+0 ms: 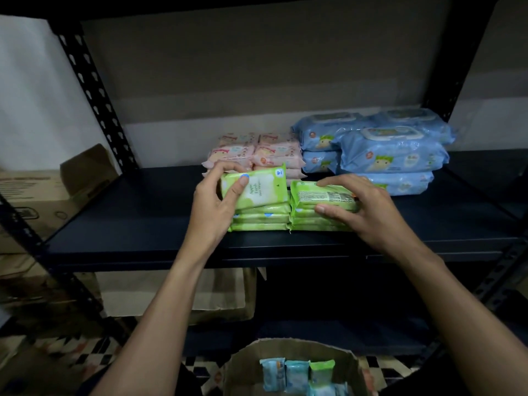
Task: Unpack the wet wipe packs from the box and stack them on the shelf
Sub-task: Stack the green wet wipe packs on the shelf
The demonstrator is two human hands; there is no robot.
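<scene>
Pinching a tilted green pack point(258, 185), thumb on its printed face and fingers curled over its far edge, the left hand point(213, 207) holds it on top of the left stack point(261, 218). The right hand point(363, 215) grips a second pack point(323, 195) on the right stack point(311, 222), fingers spread over its top and thumb against its near side. The two stacks touch, near the front edge of the shelf point(143, 224). Pink packs point(257, 152) crowd just behind at 12 o'clock. Blue packs point(391, 155) are piled at 2 o'clock. At 6 o'clock, below the arms, the box point(245, 364) holds upright pale blue and green packs point(297, 374). Bare shelf runs to 9 o'clock as far as the post point(94, 90), with a carton point(43, 195) beyond it.
</scene>
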